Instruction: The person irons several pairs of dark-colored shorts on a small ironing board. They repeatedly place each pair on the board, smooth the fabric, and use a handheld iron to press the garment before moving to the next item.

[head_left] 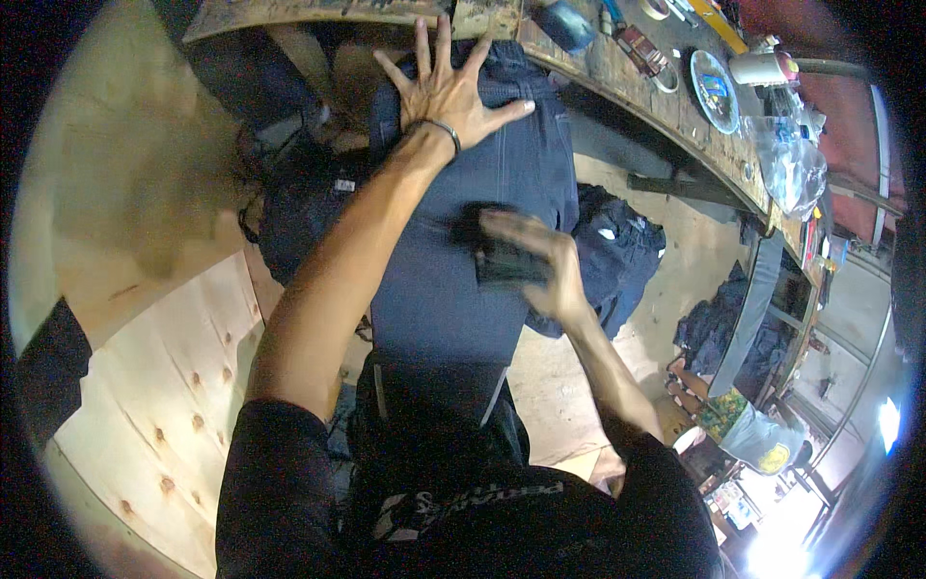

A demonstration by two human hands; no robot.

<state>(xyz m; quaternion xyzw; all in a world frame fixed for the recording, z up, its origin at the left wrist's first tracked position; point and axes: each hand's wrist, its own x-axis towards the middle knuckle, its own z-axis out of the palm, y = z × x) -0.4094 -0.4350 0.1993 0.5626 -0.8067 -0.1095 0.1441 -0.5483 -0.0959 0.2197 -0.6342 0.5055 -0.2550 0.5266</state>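
Observation:
Dark blue denim trousers [424,289] lie stretched lengthwise in front of me, their waist end toward the workbench. Near that end my left hand [449,101] presses flat on the cloth with its fingers spread wide, a dark band round the wrist. Lower down, on the right side of the denim, my right hand [546,259] is closed round a dark block-shaped object [497,262]. Motion smears both the hand and this block, so its exact kind cannot be made out. The block is on or just over the cloth.
More dark garments lie heaped left [304,217] and right [617,251] of the trousers. A wooden workbench [666,125] runs along the far right, bearing a round dish [714,89], a mug [762,68] and a clear plastic bag [793,169]. Another person [762,439] is at lower right.

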